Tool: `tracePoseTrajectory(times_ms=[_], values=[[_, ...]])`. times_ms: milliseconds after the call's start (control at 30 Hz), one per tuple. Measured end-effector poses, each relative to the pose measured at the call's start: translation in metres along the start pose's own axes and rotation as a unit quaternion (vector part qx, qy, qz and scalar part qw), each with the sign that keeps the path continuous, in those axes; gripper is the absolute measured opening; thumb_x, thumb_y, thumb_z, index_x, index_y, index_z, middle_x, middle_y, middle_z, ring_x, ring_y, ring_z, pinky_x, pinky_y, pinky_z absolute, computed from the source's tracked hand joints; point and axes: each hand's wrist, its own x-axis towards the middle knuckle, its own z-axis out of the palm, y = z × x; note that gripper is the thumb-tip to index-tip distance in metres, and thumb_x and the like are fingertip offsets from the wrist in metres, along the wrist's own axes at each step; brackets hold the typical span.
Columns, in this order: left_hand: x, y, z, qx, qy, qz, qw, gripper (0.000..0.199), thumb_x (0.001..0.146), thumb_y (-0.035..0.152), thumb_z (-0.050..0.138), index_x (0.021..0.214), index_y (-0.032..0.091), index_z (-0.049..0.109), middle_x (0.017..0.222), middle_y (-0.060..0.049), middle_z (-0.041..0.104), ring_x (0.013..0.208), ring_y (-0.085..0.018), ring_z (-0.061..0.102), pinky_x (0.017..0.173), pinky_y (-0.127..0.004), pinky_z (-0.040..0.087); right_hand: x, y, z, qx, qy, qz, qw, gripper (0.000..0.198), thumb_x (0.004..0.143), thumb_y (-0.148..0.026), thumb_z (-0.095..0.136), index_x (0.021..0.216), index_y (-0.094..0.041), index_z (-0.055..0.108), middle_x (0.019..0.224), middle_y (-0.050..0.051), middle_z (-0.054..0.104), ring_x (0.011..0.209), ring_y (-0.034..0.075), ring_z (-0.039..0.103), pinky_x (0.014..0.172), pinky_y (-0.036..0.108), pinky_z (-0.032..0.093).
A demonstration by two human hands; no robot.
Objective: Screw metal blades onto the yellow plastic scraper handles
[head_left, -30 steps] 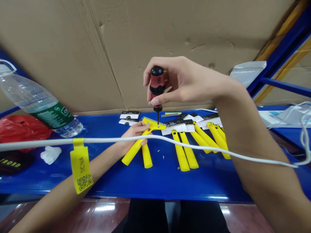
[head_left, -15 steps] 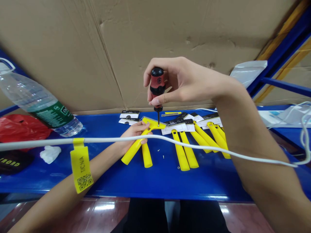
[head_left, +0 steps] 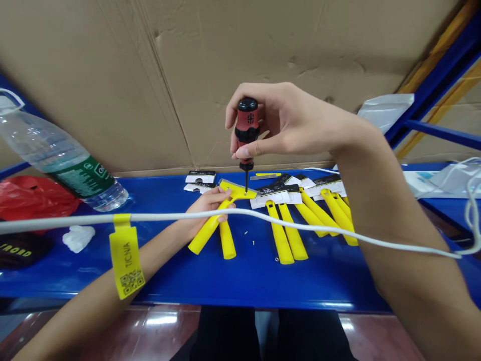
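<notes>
My left hand [head_left: 207, 209] is closed on a yellow scraper [head_left: 206, 235] close to its head, steadying it above the blue table. In my right hand [head_left: 276, 120] is a short red and black screwdriver [head_left: 248, 128], held upright with the fingers round its handle. Its tip meets the right part of the scraper's head, at a screw spot. A second yellow handle [head_left: 227, 240] lies under the held scraper. Two small screws [head_left: 253, 242] rest on the table nearby, and a little nut [head_left: 277, 259] sits beside another yellow handle [head_left: 281, 235].
Several yellow scrapers [head_left: 323, 215] with black and white cards lie to the right. Two cards [head_left: 200, 177] lie behind my left hand. A water bottle [head_left: 75, 160], red bag [head_left: 33, 198] and crumpled tissue [head_left: 78, 238] are at left. A white cable [head_left: 311, 228] crosses the view.
My right hand and the screwdriver have shifted slightly up and to the right, the tip still at the scraper's head. My left hand and the scraper have stayed nearly the same.
</notes>
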Motion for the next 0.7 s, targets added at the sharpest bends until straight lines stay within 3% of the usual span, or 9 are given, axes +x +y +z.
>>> tracePoseTrajectory(times_ms=[700], values=[[-0.0017,0.0007,0.0035,-0.012,-0.001,0.006,1.0,0.016,0.097,0.014,0.084,0.098,0.016,0.068,0.084,-0.002,0.069,0.06,-0.013,0.07,0.042,-0.019,0.053,0.0035,0.0056,0.0023,-0.027,0.006,-0.007,1.0,0.035,0.085,-0.036,0.099,0.11,-0.034,0.073,0.108,0.001,0.081,0.105,0.029,0.079,0.088,0.041,0.064]])
